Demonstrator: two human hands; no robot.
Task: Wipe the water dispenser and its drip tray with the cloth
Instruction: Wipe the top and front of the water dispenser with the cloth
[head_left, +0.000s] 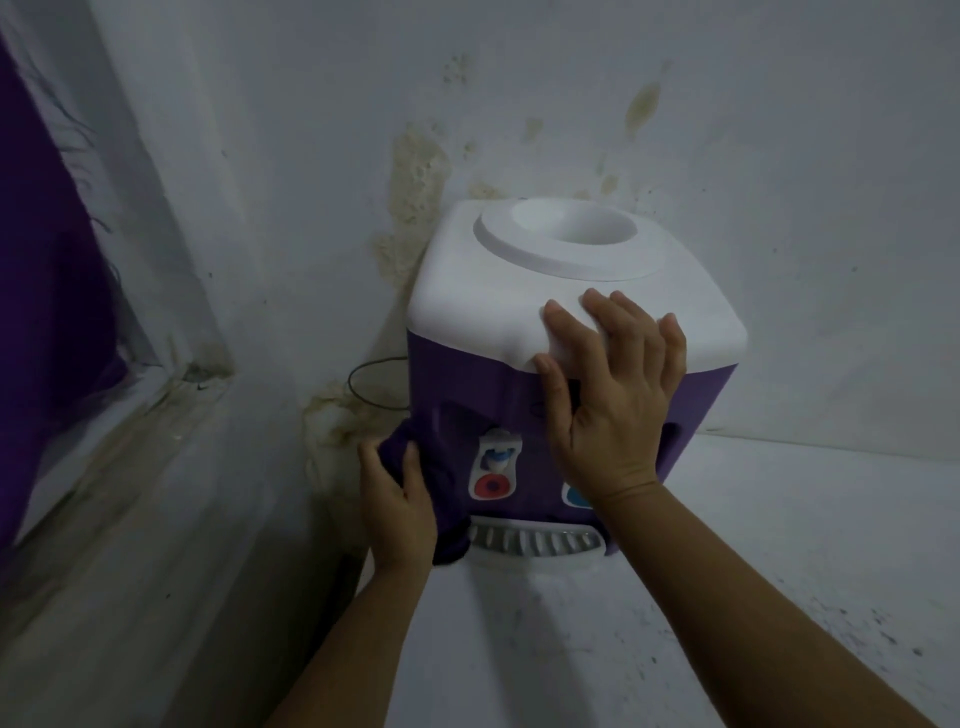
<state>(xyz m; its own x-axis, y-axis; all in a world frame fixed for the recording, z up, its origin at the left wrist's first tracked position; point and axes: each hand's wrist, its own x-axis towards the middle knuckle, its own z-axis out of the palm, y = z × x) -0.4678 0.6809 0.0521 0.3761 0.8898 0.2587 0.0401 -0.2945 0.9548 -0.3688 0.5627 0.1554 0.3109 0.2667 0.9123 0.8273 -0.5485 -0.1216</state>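
Left hand (397, 506) grips a dark purple cloth (441, 499), fingers curled round the bunched fabric, pressing it against the lower left front corner of the water dispenser (519, 374). Right hand (618, 395) lies flat, fingers straight and spread, palm on the front face and fingertips over the front edge of the white top cover. It holds nothing, just braces the unit.

Step in hand, as I read it: wiping the left front edge of the body.

Doing it well:
- keep the right hand braced so the unit doesn't slide on the shelf
- stroke top to bottom along the corner, so drips run down to the part not yet wiped
- refold the cloth for a flat face; bunched, it touches little
- go round the red tap (493, 486) lightly, don't press it
- blue tap (576, 496) is half hidden by the right wrist; move that hand to reach there
- drip tray (535, 543) last, working into the grille slots

Dispenser: purple body, white top with a round bottle well, no bottle fitted. It sits on a white shelf (779, 545) in a corner, back near the stained wall (415, 171). A thin cable (363, 384) loops out behind its left side. The white slotted tray juts from the base just right of the cloth, which overlaps its left end. Can't judge dirt on the body; lighting is dim.
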